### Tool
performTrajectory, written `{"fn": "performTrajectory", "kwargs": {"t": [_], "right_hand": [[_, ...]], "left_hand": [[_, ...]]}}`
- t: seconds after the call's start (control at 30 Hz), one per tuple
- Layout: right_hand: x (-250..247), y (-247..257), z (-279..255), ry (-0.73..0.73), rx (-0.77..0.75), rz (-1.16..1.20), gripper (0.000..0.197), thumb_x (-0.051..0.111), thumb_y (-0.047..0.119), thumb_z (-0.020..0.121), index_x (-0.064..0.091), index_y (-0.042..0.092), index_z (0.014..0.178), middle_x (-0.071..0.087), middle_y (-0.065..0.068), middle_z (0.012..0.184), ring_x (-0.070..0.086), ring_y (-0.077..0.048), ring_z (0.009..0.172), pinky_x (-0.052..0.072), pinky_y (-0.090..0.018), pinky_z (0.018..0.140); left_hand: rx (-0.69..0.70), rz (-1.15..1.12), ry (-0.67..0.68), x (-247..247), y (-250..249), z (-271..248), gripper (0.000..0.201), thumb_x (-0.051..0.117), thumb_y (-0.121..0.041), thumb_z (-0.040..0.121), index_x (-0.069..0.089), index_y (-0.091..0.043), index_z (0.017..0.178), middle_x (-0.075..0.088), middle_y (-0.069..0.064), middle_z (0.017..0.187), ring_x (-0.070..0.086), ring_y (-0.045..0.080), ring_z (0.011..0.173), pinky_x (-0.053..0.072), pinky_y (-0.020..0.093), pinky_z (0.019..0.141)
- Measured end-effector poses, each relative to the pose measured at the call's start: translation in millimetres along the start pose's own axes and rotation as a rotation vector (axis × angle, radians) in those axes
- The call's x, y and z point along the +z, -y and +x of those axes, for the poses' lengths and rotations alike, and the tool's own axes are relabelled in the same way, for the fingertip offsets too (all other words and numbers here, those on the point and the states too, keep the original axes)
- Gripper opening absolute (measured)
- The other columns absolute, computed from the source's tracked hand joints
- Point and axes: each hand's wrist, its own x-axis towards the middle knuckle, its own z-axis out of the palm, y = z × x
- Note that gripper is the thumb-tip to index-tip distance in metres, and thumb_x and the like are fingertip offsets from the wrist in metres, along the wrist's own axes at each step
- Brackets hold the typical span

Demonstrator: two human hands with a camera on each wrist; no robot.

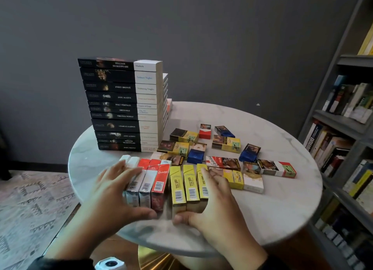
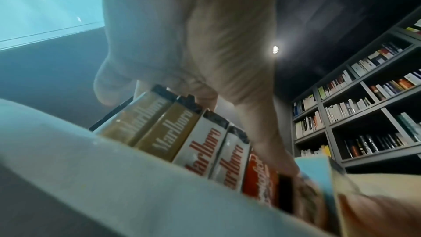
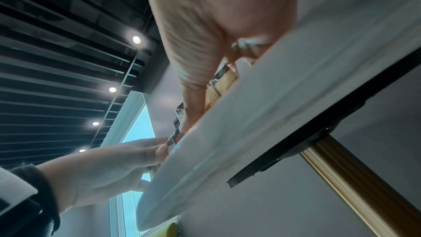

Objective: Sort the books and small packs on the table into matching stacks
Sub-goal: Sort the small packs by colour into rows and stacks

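Head view: on the round marble table (image 1: 282, 219), the left hand (image 1: 119, 187) curls round a near row of white and red packs (image 1: 148, 186), thumb on their near ends. The right hand (image 1: 214, 205) clasps three yellow packs (image 1: 188, 187) just beside them. Loose packs (image 1: 226, 143) lie scattered to the right and far side; the book stack (image 1: 121, 105) stands far left. The rows stand on edge close to the table's near rim, so I judge a hard squeeze could topple or spill them.

Left wrist view: the pack row shows under the palm, blurred; fingertips are hidden.

Right wrist view: the table edge hides most packs, and the grip is hard to make out.
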Motion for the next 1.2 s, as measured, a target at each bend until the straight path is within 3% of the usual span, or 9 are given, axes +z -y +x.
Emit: {"fn": "performTrajectory", "kwargs": {"t": [0.1,0.23,0.4,0.5,0.6,0.7,0.93,1.1,1.2], "right_hand": [[6,7,4,-0.004,-0.012,-0.013,0.112,0.073,0.059,0.065,0.002,0.036,0.149,0.011,0.01,0.148,0.022,-0.01,0.136,0.027,-0.024,0.108],[11,12,10,-0.008,-0.036,-0.043,0.105,0.07,0.057,0.069,0.006,0.036,0.15,0.014,0.008,0.146,0.025,-0.012,0.136,0.03,-0.027,0.111],[7,15,11,-0.011,-0.051,-0.072,0.095,0.068,0.056,0.073,0.012,0.041,0.148,0.003,0.014,0.148,0.012,-0.014,0.141,0.023,-0.031,0.113],[9,19,12,0.007,-0.089,-0.058,0.088,0.068,0.051,0.076,0.015,0.045,0.146,-0.003,0.019,0.151,0.004,-0.013,0.143,0.017,-0.031,0.115],[13,22,13,0.02,-0.127,-0.049,0.079,0.067,0.043,0.081,0.02,0.049,0.144,-0.004,0.018,0.155,0.001,-0.012,0.144,0.014,-0.032,0.116],[15,23,15,0.026,-0.145,-0.049,0.073,0.067,0.037,0.084,0.025,0.05,0.142,-0.001,0.018,0.156,0.005,-0.012,0.144,0.016,-0.029,0.116],[20,32,17,0.063,-0.167,-0.076,0.071,0.064,0.038,0.086,0.023,0.047,0.144,-0.005,0.015,0.157,0.006,-0.015,0.144,0.016,-0.028,0.116],[18,33,15,0.059,-0.153,-0.028,0.082,0.065,0.046,0.083,0.012,0.047,0.146,-0.011,0.019,0.155,0.0,-0.013,0.145,0.015,-0.031,0.116],[0,33,12,0.022,-0.139,-0.011,0.084,0.062,0.053,0.082,0.01,0.044,0.147,-0.01,0.022,0.154,0.001,-0.009,0.144,0.015,-0.032,0.115]], "left_hand": [[0.018,-0.054,0.027,2,-4,1,0.132,0.046,-0.096,0.017,0.039,-0.039,0.137,0.02,-0.008,0.152,0.018,0.019,0.137,0.022,0.044,0.113],[0.022,-0.089,-0.043,5,0,6,0.099,0.076,-0.063,0.044,0.044,-0.037,0.135,0.02,-0.009,0.153,0.016,0.019,0.138,0.02,0.043,0.113],[0.094,-0.026,-0.071,8,10,11,0.103,0.065,-0.078,0.037,0.046,-0.042,0.132,0.014,-0.013,0.154,0.006,0.023,0.142,0.013,0.047,0.115],[0.171,-0.031,-0.114,12,11,13,0.1,0.045,-0.087,0.037,0.045,-0.045,0.128,0.025,-0.014,0.15,0.016,0.03,0.141,0.02,0.054,0.111],[0.301,0.062,-0.15,16,11,15,0.078,0.039,-0.076,0.056,0.058,-0.039,0.122,0.052,-0.003,0.136,0.046,0.04,0.124,0.044,0.063,0.089],[0.359,0.106,-0.201,21,14,19,0.065,0.041,-0.067,0.065,0.066,-0.033,0.113,0.066,-0.002,0.118,0.059,0.041,0.106,0.051,0.06,0.073],[0.384,0.047,-0.277,22,28,26,0.064,0.044,-0.065,0.062,0.069,-0.031,0.11,0.067,-0.005,0.115,0.042,0.023,0.111,0.051,0.055,0.076],[0.311,0.086,-0.224,19,28,23,0.073,0.043,-0.071,0.058,0.062,-0.035,0.118,0.061,-0.003,0.126,0.051,0.036,0.119,0.04,0.07,0.082],[0.273,0.074,-0.221,16,24,19,0.084,0.04,-0.077,0.054,0.052,-0.04,0.128,0.053,-0.008,0.134,0.044,0.033,0.129,0.025,0.074,0.094]]}}
